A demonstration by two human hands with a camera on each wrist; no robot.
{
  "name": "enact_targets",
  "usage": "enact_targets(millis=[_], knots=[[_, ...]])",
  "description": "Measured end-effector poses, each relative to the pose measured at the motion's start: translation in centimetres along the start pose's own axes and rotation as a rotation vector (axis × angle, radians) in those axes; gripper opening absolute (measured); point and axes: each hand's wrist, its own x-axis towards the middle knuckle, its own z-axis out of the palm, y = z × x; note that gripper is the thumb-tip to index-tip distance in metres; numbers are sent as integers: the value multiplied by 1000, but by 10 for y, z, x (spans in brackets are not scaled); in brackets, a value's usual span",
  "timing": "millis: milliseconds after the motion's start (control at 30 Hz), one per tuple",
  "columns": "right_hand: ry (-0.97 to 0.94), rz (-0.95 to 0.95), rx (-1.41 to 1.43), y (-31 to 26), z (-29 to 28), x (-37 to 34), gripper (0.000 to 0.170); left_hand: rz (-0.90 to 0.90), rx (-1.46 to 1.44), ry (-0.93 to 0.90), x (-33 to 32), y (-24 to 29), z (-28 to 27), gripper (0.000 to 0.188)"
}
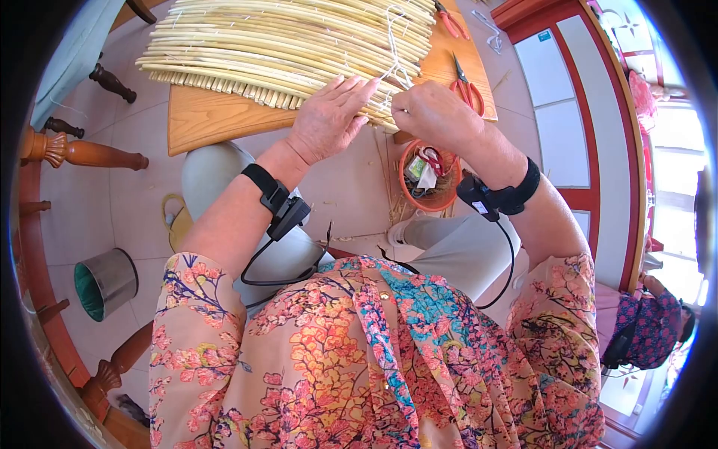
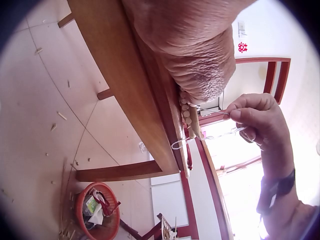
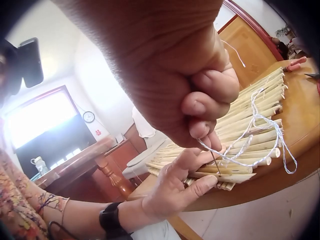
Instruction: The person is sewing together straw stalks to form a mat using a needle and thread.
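Note:
A mat of pale stalks [image 1: 284, 45], bound in rows with white string, lies on the wooden table [image 1: 202, 120]. Flat on its near edge rests my left hand [image 1: 329, 120], fingers straight, with the thumb along the front stalk in the right wrist view. My right hand [image 1: 441, 116] is just to the right, at the mat's corner, pinching a thin metal needle [image 3: 215, 161]. The needle's tip is at the front stalk, beside the left thumb. White string [image 3: 262, 120] runs from the right fingers and loops loosely over the stalk ends.
Red-handled scissors [image 1: 465, 86] and red-handled pliers [image 1: 452, 22] lie on the table to the right of the mat. Below its edge stands an orange basket [image 1: 407, 198] with scraps in it. A grey bin [image 1: 112, 280] lies on its side on the floor, left.

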Motion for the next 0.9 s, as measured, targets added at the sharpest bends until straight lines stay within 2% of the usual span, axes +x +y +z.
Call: enact_targets(millis=[400,733,900], knots=[[-76,-9,-247,-15,0,5,14,20,-13,35,1,4,-4,62],[-114,-45,-243,-6,1,12,14,23,6,36,1,5,-3,59],[-62,-52,-207,-7,4,17,14,17,6,23,2,5,-4,56]])
